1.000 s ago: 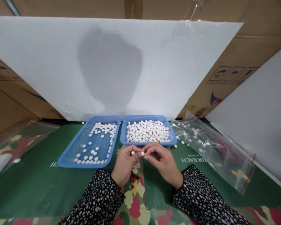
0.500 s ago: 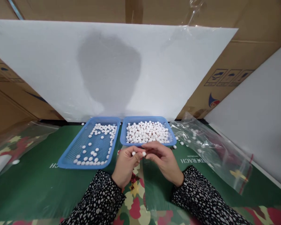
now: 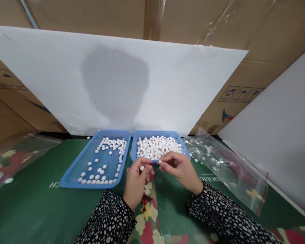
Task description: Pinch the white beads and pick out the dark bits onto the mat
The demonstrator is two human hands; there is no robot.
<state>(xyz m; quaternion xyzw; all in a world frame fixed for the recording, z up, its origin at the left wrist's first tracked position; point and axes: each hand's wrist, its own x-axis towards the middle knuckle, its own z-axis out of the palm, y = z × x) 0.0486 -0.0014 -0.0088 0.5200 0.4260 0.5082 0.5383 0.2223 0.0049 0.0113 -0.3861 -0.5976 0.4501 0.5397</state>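
Note:
My left hand point(image 3: 137, 181) is closed, its thumb and fingers round a small white ball point(image 3: 141, 168). A second white ball point(image 3: 160, 162) sits between the thumb and fingertips of my right hand point(image 3: 179, 169), a short way to the right. Both hands hover just in front of a blue mesh basket point(image 3: 134, 145) full of similar white balls point(image 3: 155, 147), with reddish-brown bits among them. To the left stands another blue mesh basket point(image 3: 75, 169), where white balls point(image 3: 101, 182) lie mostly along the far, right and near sides.
A clear plastic bag point(image 3: 234, 176) with a few white balls lies on the right. Another clear bag point(image 3: 38, 147) is on the left. Dark red bits point(image 3: 145, 200) lie on the patterned sheet below my hands. A white board point(image 3: 167, 88) leans against cardboard boxes point(image 3: 104, 17) behind.
My hands have moved apart; the right one has drawn slightly up and right with its white ball. The left keeps its ball. The view has tilted a little.

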